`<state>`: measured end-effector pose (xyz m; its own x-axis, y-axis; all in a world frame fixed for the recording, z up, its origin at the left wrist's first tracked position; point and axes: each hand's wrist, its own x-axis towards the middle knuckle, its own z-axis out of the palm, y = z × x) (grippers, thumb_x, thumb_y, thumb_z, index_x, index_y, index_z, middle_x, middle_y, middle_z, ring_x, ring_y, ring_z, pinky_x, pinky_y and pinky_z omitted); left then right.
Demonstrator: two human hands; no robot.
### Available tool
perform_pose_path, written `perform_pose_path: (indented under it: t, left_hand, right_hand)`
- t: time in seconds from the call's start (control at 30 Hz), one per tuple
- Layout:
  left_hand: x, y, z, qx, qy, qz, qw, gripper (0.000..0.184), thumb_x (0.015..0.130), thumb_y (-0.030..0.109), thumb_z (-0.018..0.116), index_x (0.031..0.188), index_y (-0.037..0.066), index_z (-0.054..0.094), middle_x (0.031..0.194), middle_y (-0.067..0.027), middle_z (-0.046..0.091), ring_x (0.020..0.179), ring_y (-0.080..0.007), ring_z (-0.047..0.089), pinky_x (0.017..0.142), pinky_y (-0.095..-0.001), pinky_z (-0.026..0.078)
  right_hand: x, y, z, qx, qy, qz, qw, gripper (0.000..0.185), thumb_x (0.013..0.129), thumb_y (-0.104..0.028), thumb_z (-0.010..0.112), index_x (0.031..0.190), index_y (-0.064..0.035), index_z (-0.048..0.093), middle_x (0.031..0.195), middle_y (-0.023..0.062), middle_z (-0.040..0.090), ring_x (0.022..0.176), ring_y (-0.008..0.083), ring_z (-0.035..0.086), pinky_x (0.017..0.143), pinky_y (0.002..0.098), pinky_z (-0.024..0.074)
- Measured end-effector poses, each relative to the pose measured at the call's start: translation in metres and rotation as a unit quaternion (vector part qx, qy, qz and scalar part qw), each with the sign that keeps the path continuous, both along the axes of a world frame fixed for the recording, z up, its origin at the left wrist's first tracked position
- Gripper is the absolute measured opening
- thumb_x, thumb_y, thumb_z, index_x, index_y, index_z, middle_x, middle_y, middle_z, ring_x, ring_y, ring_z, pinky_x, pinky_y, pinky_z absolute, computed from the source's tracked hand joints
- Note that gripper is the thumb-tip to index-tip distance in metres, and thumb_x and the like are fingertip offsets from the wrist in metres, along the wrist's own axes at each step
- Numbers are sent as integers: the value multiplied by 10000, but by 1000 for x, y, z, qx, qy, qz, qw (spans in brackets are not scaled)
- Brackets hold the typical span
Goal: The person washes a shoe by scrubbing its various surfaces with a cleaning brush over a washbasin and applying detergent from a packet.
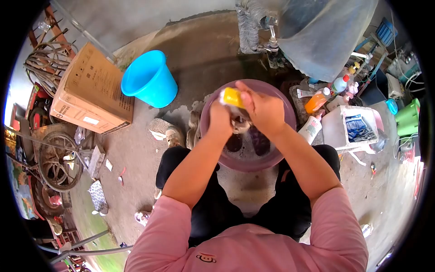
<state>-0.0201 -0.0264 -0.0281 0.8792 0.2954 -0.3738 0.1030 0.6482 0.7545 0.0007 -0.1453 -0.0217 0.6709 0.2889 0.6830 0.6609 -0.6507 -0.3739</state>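
A pink basin (247, 165) on the ground between my knees holds dark, sudsy water and dark shapes I cannot make out. Over it, my right hand (267, 113) is closed around a yellow scrub brush (233, 97) with a whitish edge. My left hand (219, 119) is also closed, close against the brush's left side. Between and just below both hands shows a beige, wet item (240, 124) that looks like a shoe; the fingers of my left hand around it are mostly hidden.
A blue bucket (152, 81) and a cardboard box (93, 93) stand to the left, near a spoked wheel (59, 161). At right are an orange bottle (317, 102), a white bottle (311, 129), a white foam box (337, 136) and a green bucket (408, 118). A tap (273, 43) rises behind the basin.
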Motion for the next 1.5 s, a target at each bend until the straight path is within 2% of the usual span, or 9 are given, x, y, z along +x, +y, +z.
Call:
perform_pose_path:
  t: [0.17,0.27,0.47,0.63,0.87,1.0,1.1,1.37,1.5]
  left_hand:
    - [6,15,32,-20,47,43,998,263,870,271,468,1011,56,525,930,-94,577,803,-219,582,709,-347,478]
    - [-9,-8,-16,219,-35,-36,974,250,885,204,384,921,21,551,772,-47,555,649,-131,539,516,-268,412]
    - [11,14,7,-72,-31,-31,996,268,887,280,459,967,35,532,892,-78,575,799,-225,574,739,-356,471]
    - [-2,9,14,45,3,-46,998,289,889,295,461,983,30,528,912,-77,574,802,-195,577,719,-333,476]
    - [-2,0,-6,91,-13,-149,985,355,890,392,472,1010,66,547,936,-47,592,822,-149,588,686,-271,460]
    - [0,2,13,8,-27,-113,993,324,884,364,501,1012,71,556,947,-28,606,841,-158,612,704,-247,448]
    - [5,-1,6,-13,-27,-89,996,281,897,304,492,1040,69,550,959,-33,603,822,-155,609,722,-261,460]
    - [1,-12,-12,99,-179,-80,976,251,935,255,421,994,59,566,891,15,566,771,-43,494,649,-192,402]
    - [4,-5,2,101,-188,-18,977,260,937,254,426,901,32,557,802,40,505,700,-34,416,624,-182,359]
  right_hand:
    - [-3,2,-6,-5,-19,0,1000,284,882,-348,456,1050,-202,631,541,52,551,410,227,516,381,336,408]
    - [12,-2,-4,-11,24,-58,998,278,885,-347,451,1033,-202,636,526,57,541,420,231,527,388,339,412]
    - [-3,-3,-2,-14,2,-17,1000,262,880,-339,461,1005,-198,644,486,51,522,408,227,522,387,335,412]
    - [4,-4,-1,10,-19,-13,1000,268,875,-347,464,1009,-197,642,488,55,528,397,239,518,385,339,415]
    - [42,-27,-7,142,356,-88,919,473,864,-485,433,1166,-139,547,948,223,590,902,355,570,768,391,452]
    - [46,-22,-8,249,262,-59,931,500,867,-363,501,1301,-142,389,1098,194,559,952,323,577,774,361,451]
    - [21,-8,8,209,128,57,968,486,847,-263,545,1298,-155,397,1039,182,585,914,331,583,760,357,455]
    - [31,2,9,251,251,28,934,456,870,-232,510,1308,-203,386,694,184,590,568,273,597,540,325,442]
    - [-1,12,1,263,210,85,938,452,885,-210,496,1319,-184,371,919,189,604,731,211,609,672,284,446]
